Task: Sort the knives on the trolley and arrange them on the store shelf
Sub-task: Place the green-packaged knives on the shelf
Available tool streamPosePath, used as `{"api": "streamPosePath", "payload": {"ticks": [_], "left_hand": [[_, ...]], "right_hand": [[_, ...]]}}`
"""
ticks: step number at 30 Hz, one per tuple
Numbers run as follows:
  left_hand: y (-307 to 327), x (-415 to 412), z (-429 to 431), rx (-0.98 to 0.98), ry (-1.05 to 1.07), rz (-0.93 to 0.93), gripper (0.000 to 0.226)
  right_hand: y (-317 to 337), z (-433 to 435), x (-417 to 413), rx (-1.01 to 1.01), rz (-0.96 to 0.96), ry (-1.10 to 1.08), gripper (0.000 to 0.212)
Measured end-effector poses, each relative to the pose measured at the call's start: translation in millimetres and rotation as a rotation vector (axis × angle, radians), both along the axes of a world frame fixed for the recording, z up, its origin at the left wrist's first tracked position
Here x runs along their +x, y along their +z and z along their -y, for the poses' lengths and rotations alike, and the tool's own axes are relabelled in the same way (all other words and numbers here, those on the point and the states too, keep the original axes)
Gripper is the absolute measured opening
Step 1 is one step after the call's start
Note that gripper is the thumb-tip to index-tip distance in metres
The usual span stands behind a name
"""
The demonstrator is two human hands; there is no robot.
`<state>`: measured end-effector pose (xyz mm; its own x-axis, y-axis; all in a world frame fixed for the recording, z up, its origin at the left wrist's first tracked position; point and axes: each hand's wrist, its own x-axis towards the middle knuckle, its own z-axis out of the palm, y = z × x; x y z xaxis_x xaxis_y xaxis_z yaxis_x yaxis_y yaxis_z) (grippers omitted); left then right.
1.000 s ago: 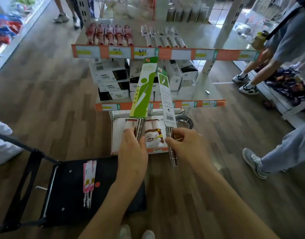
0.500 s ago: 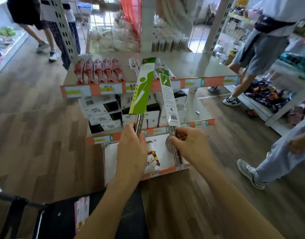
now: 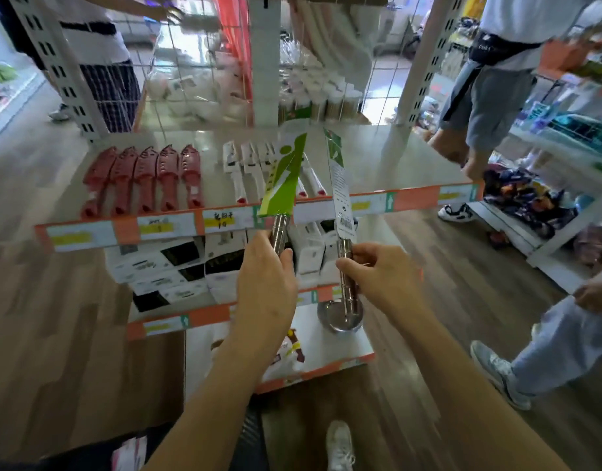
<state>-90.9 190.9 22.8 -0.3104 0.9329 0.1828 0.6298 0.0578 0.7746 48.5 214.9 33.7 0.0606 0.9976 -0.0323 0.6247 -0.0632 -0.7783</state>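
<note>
My left hand [image 3: 267, 277] grips the steel handle of a knife whose blade sits in a green card sleeve [image 3: 284, 178], pointing up over the top shelf [image 3: 388, 164]. My right hand [image 3: 377, 277] grips the steel handle of a second knife in a white and green sleeve [image 3: 340, 185], its printed back toward me. On the top shelf lie several red-sheathed knives [image 3: 146, 180] at the left and several white knives [image 3: 245, 164] in the middle. At the bottom edge shows the black trolley [image 3: 157, 447] with a pink knife pack [image 3: 129, 453].
White boxes [image 3: 177, 266] fill the middle shelf. A steel bowl [image 3: 340, 317] sits on the lowest shelf. People stand behind the rack at the left [image 3: 102, 56] and beside it at the right [image 3: 490, 86]; another person's leg [image 3: 544, 348] is near my right arm.
I have stepped closer to the rack and my view has tilted up. Both knives have risen from the lower shelves to the top shelf's front edge. The trolley has slid almost out of view.
</note>
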Motion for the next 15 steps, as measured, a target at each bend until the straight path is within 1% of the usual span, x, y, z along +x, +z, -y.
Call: {"api": "streamPosePath", "payload": {"ticks": [3,6,8,9,12,13,15], "left_hand": [[3,26,-40,-0.029,0.028,-0.030,0.031],[14,59,-83,-0.093,0.056,-0.073,0.042],[21,78,-112,-0.178,0.069,-0.122,0.046],[22,86,-126,-0.207,0.077,-0.136,0.047],[25,103,-167,-0.299,0.101,-0.196,0.046],[25,107,-179,-0.341,0.114,-0.197,0.048],[26,113,-201,-0.393,0.157,-0.138,0.052]], "right_hand": [[1,-43,21,0.001,0.007,0.036,0.013],[3,-85,42,-0.027,-0.007,0.079,0.006],[3,-111,53,-0.041,-0.019,0.114,0.008],[3,-124,59,-0.052,-0.031,0.123,0.006],[3,-161,72,-0.101,-0.101,0.127,0.009],[3,-172,75,-0.113,-0.118,0.134,0.005],[2,-193,80,-0.119,-0.133,0.156,0.015]]}}
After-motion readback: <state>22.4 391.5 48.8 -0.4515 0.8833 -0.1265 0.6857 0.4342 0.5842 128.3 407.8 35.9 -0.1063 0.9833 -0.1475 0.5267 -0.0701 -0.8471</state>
